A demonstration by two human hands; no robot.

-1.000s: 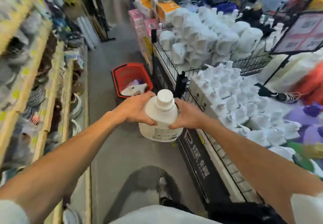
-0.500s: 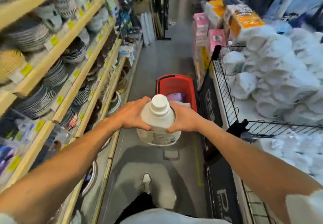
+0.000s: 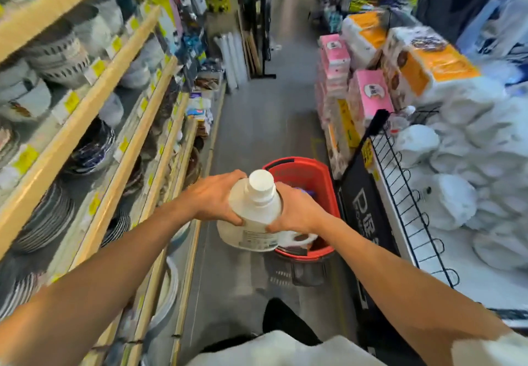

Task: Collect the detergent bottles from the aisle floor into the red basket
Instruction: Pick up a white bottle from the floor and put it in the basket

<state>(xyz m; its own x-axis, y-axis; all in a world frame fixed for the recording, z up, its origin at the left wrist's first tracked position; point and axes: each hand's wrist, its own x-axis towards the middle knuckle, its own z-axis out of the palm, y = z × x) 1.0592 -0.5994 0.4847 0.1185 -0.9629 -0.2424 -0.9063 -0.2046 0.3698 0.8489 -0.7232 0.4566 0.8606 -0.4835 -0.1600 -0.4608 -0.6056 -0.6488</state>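
Note:
A white detergent bottle (image 3: 254,214) with a white screw cap is held upright between both my hands, above the left rim of the red basket (image 3: 328,185). My left hand (image 3: 217,197) grips its left shoulder and my right hand (image 3: 297,208) grips its right side. The basket stands on the grey aisle floor just ahead of me. Inside it lies another white bottle (image 3: 297,238), partly hidden by the bottle that I hold, and something purple shows behind my right hand.
Wooden shelves (image 3: 114,142) stacked with plates and bowls run along the left. On the right a black wire bin (image 3: 400,182) holds white refill pouches, and tissue packs (image 3: 368,94) are stacked beyond it. The grey floor (image 3: 265,122) stretches ahead between them.
I have walked toward the basket while carrying the bottle. The basket is now much nearer, directly under and right of the bottle. Both hands keep the same grip.

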